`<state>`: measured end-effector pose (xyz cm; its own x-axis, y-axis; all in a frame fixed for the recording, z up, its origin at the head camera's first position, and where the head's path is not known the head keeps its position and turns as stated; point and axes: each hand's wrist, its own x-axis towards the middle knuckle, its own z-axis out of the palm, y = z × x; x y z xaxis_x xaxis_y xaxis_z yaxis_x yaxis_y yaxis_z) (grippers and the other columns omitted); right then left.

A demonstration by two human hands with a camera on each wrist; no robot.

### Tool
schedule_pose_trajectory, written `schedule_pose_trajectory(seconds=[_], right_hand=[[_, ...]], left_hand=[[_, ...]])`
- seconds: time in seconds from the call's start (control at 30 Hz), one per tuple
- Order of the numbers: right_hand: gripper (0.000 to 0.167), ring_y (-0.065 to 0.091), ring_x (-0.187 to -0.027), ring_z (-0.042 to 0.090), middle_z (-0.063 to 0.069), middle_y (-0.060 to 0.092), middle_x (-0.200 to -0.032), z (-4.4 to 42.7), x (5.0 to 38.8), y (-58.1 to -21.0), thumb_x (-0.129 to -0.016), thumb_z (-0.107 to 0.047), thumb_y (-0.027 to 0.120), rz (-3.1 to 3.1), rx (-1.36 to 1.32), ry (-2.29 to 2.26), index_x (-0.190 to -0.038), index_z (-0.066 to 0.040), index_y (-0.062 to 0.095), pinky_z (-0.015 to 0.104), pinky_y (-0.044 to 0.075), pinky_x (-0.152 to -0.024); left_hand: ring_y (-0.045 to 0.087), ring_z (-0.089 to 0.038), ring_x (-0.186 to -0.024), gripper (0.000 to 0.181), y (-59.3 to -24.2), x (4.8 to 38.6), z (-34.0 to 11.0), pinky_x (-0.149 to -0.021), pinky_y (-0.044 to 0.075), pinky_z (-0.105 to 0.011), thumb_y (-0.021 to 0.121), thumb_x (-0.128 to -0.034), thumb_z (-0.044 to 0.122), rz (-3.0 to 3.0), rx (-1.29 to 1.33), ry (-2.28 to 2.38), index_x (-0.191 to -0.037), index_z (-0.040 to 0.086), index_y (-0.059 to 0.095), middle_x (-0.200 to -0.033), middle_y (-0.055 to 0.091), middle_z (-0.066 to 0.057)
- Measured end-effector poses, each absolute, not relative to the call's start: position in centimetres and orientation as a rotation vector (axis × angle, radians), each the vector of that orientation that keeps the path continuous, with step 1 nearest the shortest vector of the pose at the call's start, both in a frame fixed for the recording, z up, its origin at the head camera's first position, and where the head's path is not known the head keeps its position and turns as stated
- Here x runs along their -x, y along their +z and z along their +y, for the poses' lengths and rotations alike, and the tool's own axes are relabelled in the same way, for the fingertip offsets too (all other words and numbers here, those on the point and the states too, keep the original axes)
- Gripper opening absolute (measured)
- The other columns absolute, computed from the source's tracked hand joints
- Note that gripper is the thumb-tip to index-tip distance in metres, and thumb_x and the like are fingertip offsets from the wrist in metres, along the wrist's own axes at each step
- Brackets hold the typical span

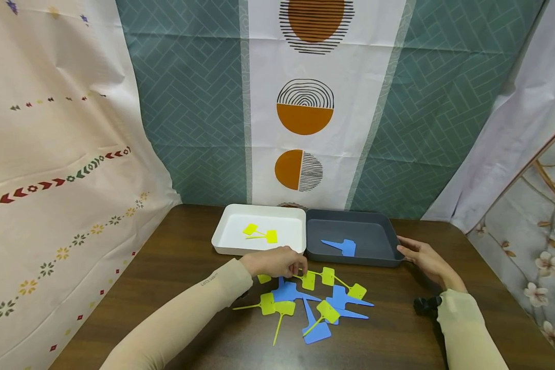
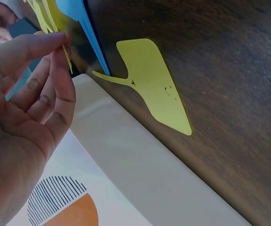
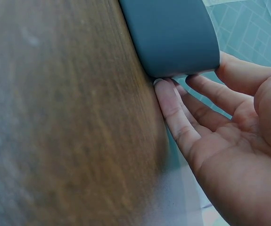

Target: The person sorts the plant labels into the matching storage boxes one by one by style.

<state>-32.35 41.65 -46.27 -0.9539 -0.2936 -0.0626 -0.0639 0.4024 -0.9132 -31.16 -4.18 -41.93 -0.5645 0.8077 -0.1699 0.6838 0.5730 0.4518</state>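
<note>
My left hand [image 1: 279,262] is over the near edge of the white tray, pinching a thin yellow plant label [image 2: 68,60] between thumb and fingertips. Around and below it, several yellow plant labels [image 1: 284,308] and blue plant labels [image 1: 316,333] lie loosely overlapped on the table. My right hand [image 1: 427,262] rests its fingertips against the right end of the dark grey tray [image 1: 393,241], fingers fairly straight in the right wrist view. Two yellow labels [image 1: 271,236] lie inside the white tray [image 1: 219,236]; blue labelling [image 1: 348,247] lies in the dark one.
Both trays stand side by side at the back of the brown wooden table [image 1: 166,267]. A patterned curtain [image 1: 199,128] hangs behind them, with further cloth [image 1: 51,180] on the left and a floral cloth [image 1: 536,246] on the right.
</note>
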Motion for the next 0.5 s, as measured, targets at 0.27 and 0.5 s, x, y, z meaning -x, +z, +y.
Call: schedule_pose_trajectory(seconds=[0.27, 0.5], right_hand=[[0.07, 0.022, -0.148, 0.049, 0.035, 0.018, -0.165, 41.63, 32.35, -46.3, -0.111, -0.029, 0.052, 2.454, 0.317, -1.572, -0.161, 0.008, 0.02, 0.011, 0.044, -0.091], [0.071, 0.023, -0.148, 0.049, 0.035, 0.018, -0.165, 41.61, 32.33, -46.23, -0.111, -0.03, 0.052, 2.452, 0.31, -1.568, -0.161, 0.009, 0.02, 0.011, 0.044, -0.091]], left_hand=[[0.062, -0.005, -0.086, 0.034, -41.53, 31.16, -4.24, -0.078, 0.052, -0.018, 0.065, -0.0968, -0.007, 2.488, -1.224, 0.472, -0.118, 0.017, 0.076, -0.1, 0.072, 0.004], [0.061, -0.006, -0.085, 0.029, -41.37, 31.01, -4.21, -0.078, 0.051, -0.017, 0.066, -0.0982, -0.003, 2.505, -1.238, 0.428, -0.115, 0.017, 0.077, -0.101, 0.072, 0.006]])
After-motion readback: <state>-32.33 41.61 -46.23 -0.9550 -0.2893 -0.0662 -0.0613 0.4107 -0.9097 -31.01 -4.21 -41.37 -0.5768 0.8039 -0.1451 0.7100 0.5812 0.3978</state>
